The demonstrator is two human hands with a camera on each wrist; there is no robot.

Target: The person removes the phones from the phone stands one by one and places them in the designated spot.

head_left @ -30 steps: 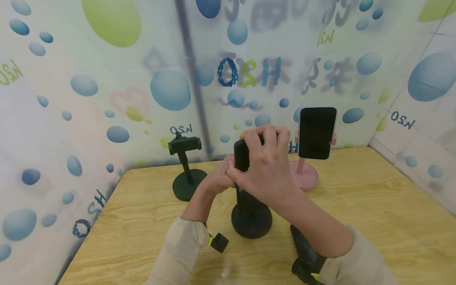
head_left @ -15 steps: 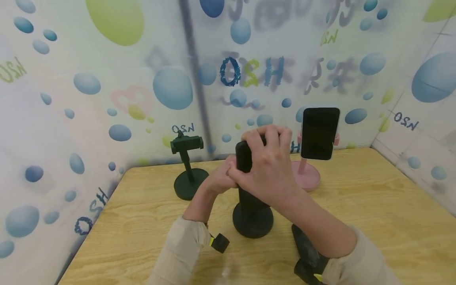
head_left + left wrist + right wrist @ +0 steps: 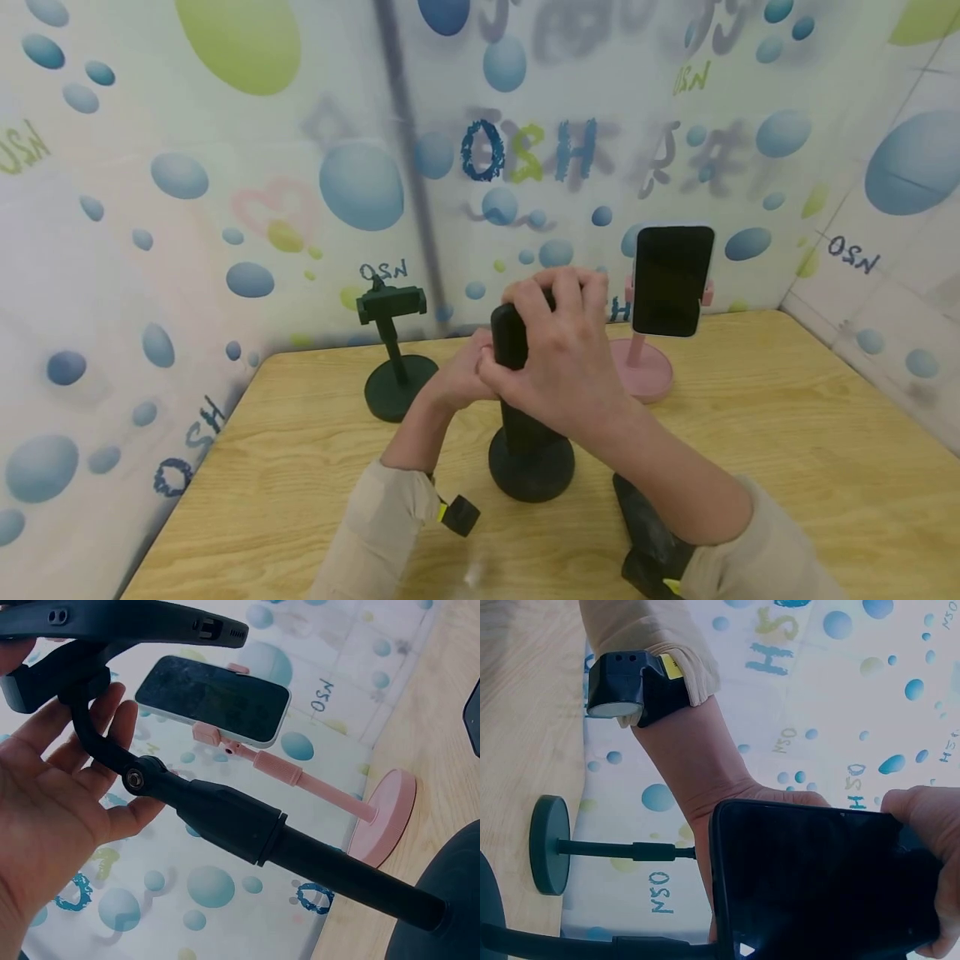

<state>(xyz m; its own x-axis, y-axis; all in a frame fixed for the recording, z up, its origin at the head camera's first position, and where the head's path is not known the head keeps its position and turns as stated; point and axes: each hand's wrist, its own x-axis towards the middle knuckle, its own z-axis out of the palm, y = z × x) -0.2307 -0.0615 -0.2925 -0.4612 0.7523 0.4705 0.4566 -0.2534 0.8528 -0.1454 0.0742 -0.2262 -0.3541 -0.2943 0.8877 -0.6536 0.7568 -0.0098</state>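
A dark phone (image 3: 510,333) sits upright in the clamp of a black phone stand (image 3: 232,817), whose round base (image 3: 531,467) rests on the table. My right hand (image 3: 566,354) grips the phone by its upper edge and side, with the thumb over the screen edge in the right wrist view. From behind, my left hand (image 3: 467,377) holds the stand's clamp, its fingers (image 3: 124,724) around the curved neck by the joint. In the right wrist view the phone screen (image 3: 817,877) covers most of the left hand.
An unloaded dark green phone stand (image 3: 397,375) is at the back left. At the back right, a pink stand (image 3: 645,371) bears a white-edged phone (image 3: 672,281). Another dark phone (image 3: 641,517) lies on the wooden table (image 3: 300,500) beneath my right forearm. A patterned curtain hangs behind.
Over the last half second, both hands and the phone's top have shifted very slightly left and down. The hold is the same, and the base stays in place.
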